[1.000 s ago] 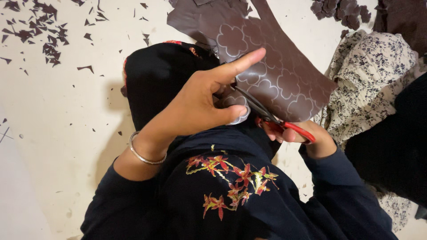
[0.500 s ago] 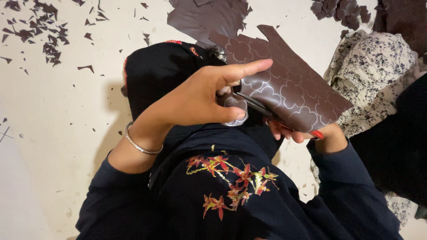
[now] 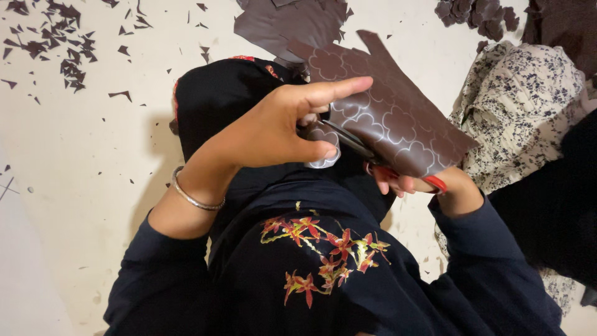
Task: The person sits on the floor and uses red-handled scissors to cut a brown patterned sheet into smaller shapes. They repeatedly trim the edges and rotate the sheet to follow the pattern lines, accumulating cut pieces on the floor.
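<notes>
Pale floor (image 3: 74, 186) strewn with dark scraps (image 3: 62, 25) lies below me. My left hand (image 3: 280, 127) pinches a brown sheet marked with flower outlines (image 3: 398, 118); my right hand (image 3: 410, 182) grips red-handled scissors (image 3: 373, 155) cutting it above my lap.

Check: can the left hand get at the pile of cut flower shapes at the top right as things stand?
Probably not right away. The left hand is pinching the brown patterned sheet, and that sheet and the scissors lie between it and the pile.
</notes>
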